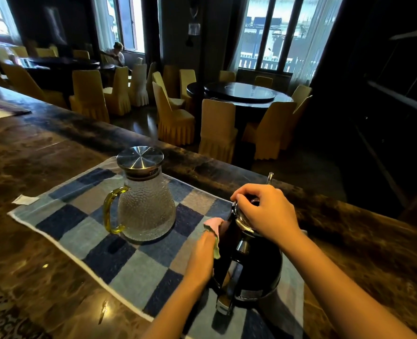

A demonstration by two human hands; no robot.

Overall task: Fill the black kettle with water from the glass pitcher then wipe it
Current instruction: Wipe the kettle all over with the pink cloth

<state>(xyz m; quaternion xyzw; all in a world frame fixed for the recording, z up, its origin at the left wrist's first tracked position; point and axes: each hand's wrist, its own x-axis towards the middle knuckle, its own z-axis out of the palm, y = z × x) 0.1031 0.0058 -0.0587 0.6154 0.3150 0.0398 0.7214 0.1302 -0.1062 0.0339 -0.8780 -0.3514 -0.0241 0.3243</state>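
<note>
L hand (200, 255) pressing cloth (213, 227) to kettle (256, 272) side; R hand (266, 211) clamped on lid. Pitcher (146, 204) just left, apart; counter edge near behind.

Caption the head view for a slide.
Left hand presses a cloth to the black kettle while the right hand steadies its top; lidded pitcher stands alongside.

A restaurant dining hall: round tables (239, 94) ringed by cloth-covered chairs (217, 128).
</note>
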